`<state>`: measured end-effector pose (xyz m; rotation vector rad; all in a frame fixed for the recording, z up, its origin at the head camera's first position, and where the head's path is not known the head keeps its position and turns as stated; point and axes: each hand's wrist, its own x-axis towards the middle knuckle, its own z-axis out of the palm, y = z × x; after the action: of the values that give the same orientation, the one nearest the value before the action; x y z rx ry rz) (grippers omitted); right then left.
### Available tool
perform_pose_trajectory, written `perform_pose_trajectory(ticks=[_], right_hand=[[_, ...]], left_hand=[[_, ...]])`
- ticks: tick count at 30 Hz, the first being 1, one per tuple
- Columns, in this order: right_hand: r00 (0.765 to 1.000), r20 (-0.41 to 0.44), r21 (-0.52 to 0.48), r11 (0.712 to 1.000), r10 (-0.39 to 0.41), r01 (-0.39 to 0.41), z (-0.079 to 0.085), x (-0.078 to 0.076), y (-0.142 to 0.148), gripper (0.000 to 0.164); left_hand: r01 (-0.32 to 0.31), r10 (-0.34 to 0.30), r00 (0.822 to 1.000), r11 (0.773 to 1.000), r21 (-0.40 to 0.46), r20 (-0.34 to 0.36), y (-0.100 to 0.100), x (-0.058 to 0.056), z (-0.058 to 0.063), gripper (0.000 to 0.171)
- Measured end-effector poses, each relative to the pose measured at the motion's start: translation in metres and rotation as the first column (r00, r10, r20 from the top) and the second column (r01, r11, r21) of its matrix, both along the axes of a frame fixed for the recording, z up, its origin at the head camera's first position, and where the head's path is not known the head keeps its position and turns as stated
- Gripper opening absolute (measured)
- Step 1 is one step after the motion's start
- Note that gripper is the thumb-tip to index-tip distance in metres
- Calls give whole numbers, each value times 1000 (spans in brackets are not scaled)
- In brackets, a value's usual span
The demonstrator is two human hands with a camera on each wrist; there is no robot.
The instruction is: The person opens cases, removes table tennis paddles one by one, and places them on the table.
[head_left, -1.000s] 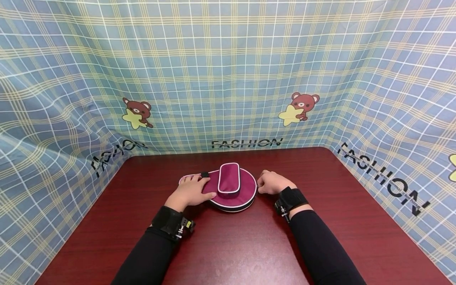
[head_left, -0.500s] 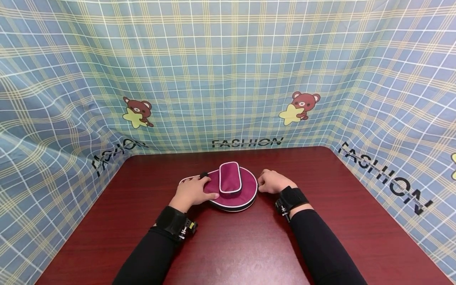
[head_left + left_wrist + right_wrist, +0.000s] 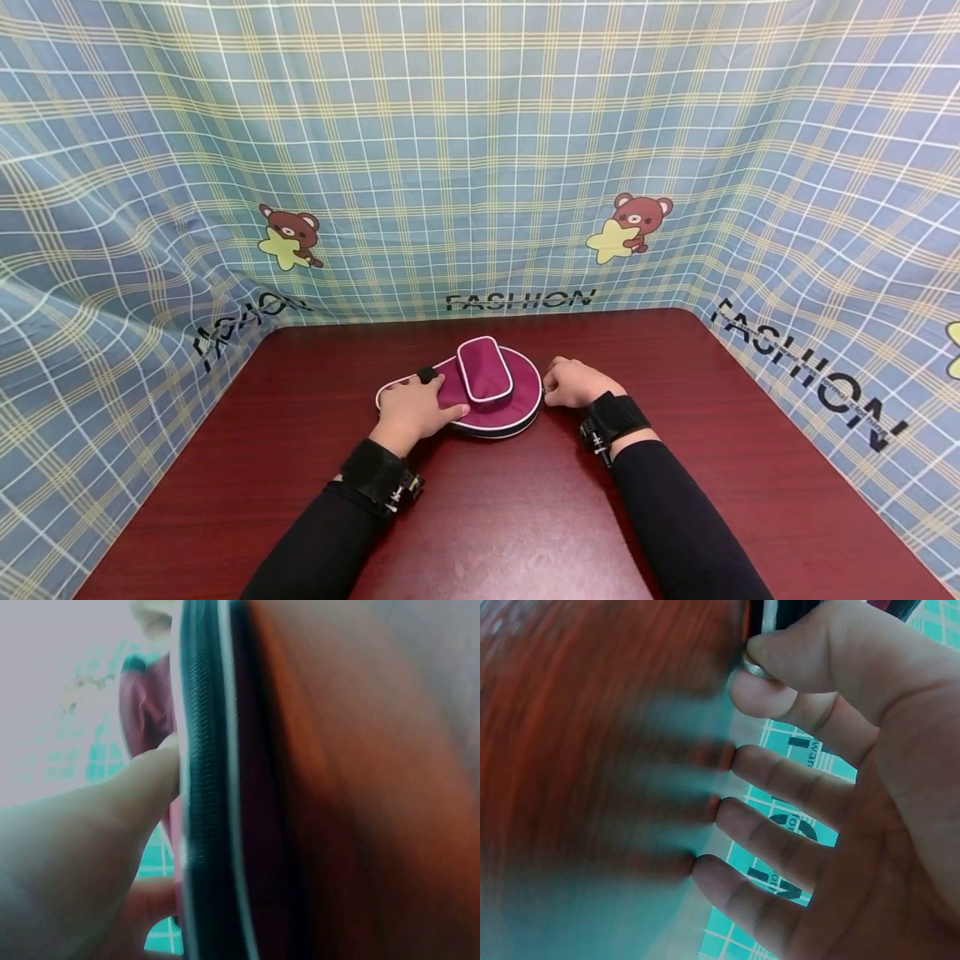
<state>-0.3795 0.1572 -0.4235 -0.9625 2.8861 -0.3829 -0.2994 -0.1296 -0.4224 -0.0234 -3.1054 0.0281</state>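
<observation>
A magenta table tennis bat case [image 3: 522, 390] with white piping, a black zipped side and a raised pocket lies flat on the table. Its narrow end points left. My left hand [image 3: 410, 410] rests spread on that narrow end, thumb on the top face beside the pocket; its fingers partly cover the case. In the left wrist view the thumb [image 3: 112, 802] presses the face next to the zipper [image 3: 201, 750]. At the case's right edge, my right hand [image 3: 576, 383] pinches a metal zipper pull [image 3: 756, 666] between thumb and forefinger, its other fingers loosely extended.
The dark red wooden table [image 3: 495, 517] extends around the case on all sides. Plaid cloth [image 3: 480, 167] with printed bears and lettering hangs behind it and along both sides. A small black tab [image 3: 427, 374] sits at the case's far edge.
The case has turned slightly on the table, its pocket now tilting more to the left at the top. My left hand has shifted a little right and nearer; my right hand stays almost still.
</observation>
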Motion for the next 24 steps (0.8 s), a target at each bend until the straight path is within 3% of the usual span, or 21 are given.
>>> perform_pose_trajectory(ticks=[7, 15, 18, 24], right_hand=[[1000, 5, 10, 1000, 3, -3, -1, 1, 1, 22], [1000, 12, 23, 1000, -7, 7, 1, 2, -1, 22], [1000, 4, 27, 1000, -9, 9, 1, 0, -1, 22], [1000, -19, 14, 1000, -2, 2, -1, -3, 0, 22]], left_hand=[[27, -27, 1000, 1000, -4, -16, -2, -1, -2, 85], [157, -176, 981, 967, 201, 78, -30, -11, -5, 78], [158, -172, 983, 971, 179, 66, -31, -14, -7, 81], [88, -93, 994, 992, 88, 49, -19, -10, -7, 85]])
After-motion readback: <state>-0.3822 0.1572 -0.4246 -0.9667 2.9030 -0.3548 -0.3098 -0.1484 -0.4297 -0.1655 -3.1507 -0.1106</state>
